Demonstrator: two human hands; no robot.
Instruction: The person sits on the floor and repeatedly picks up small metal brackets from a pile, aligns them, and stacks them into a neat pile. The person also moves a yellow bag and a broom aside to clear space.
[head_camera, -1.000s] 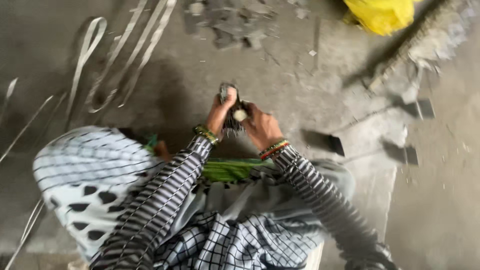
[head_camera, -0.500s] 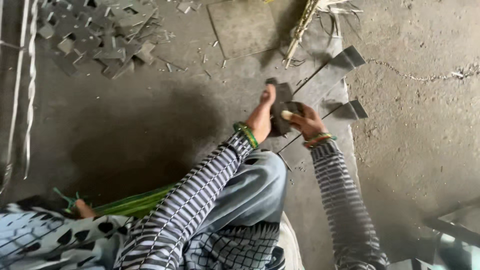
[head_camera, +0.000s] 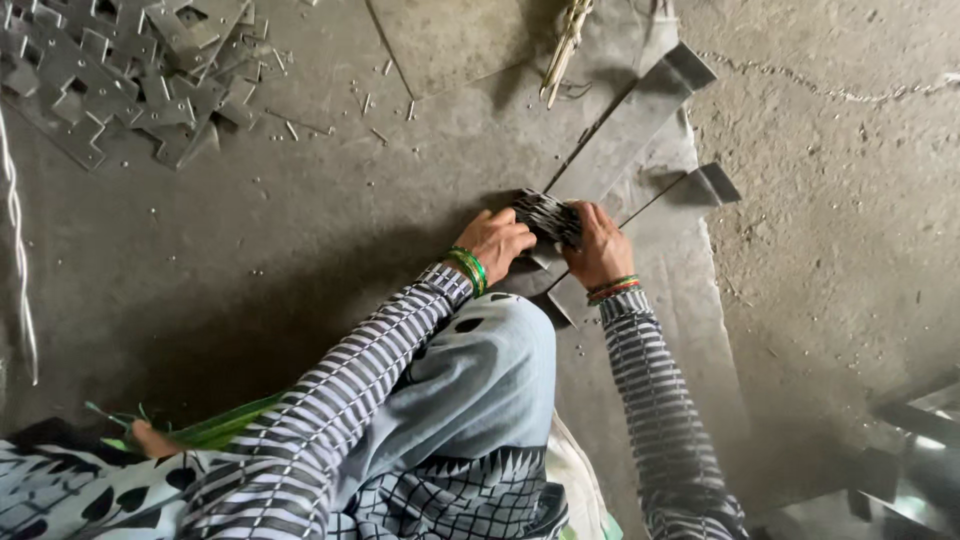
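Just above the centre of the frame, I see both hands closed around a stack of thin metal pieces, held edge-on just above the grey concrete floor. The left hand, with green bangles at the wrist, grips the stack's near-left end; the right hand, with red and green bangles, clamps its right end, fingers curled over the top. Two long metal strips lie on the floor, running from under the hands toward the upper right. A heap of flat metal cut-outs sits in the upper left corner, well apart.
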